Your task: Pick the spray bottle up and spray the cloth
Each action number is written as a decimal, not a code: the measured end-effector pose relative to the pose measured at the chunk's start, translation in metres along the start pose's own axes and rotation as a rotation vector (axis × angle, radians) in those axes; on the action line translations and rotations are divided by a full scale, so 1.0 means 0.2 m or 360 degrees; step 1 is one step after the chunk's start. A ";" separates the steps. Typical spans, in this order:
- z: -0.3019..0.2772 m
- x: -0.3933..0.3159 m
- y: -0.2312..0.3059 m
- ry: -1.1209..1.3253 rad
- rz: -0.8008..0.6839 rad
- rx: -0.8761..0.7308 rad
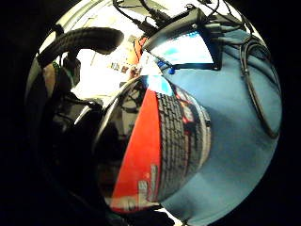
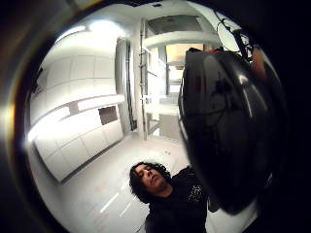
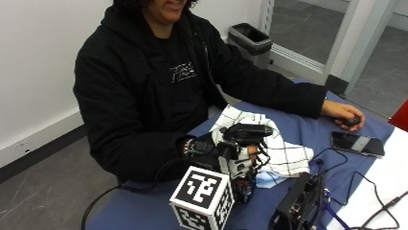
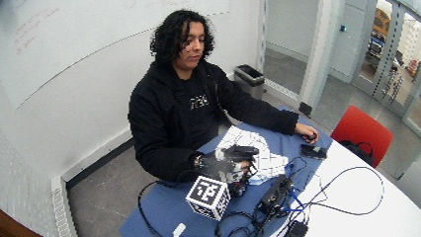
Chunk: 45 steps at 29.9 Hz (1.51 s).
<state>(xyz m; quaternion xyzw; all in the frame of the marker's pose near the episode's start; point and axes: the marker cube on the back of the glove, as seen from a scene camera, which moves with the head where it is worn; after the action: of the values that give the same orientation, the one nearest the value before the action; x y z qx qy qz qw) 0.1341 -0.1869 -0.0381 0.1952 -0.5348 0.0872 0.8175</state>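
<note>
The person sits at the tabletop with both arms in black sleeves stretched forward. The gloved right hand [image 3: 232,155] is raised just above the tabletop, forearm bent across the body, its fingers curled round a black spray bottle with a red label [image 1: 160,150]. The bare left hand [image 3: 344,117] rests on the tabletop, well apart from the right, cupped over a small dark object.

White black-checked cloth [image 3: 280,153], blue table [image 3: 319,132]
</note>
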 end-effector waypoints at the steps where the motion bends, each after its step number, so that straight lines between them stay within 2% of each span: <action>1: 0.00 0.00 -0.01 0.0020 -0.0017 0.0024; 10: 0.00 -0.01 -0.04 0.0240 -0.0131 0.0144; 20: 0.00 -0.01 -0.05 0.0258 -0.0162 0.0188; 26: 0.00 -0.04 -0.04 0.0248 -0.0122 0.0111; 31: 0.02 -0.17 0.04 0.0397 -0.0081 0.0004; 36: 0.07 -0.30 0.11 0.0645 0.0105 -0.0216; 45: 0.22 -0.38 0.09 0.0867 0.0641 -0.0622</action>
<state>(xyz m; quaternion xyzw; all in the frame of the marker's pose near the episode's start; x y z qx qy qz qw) 0.0589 -0.1847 -0.0878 -0.1034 -0.3323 0.1909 0.9178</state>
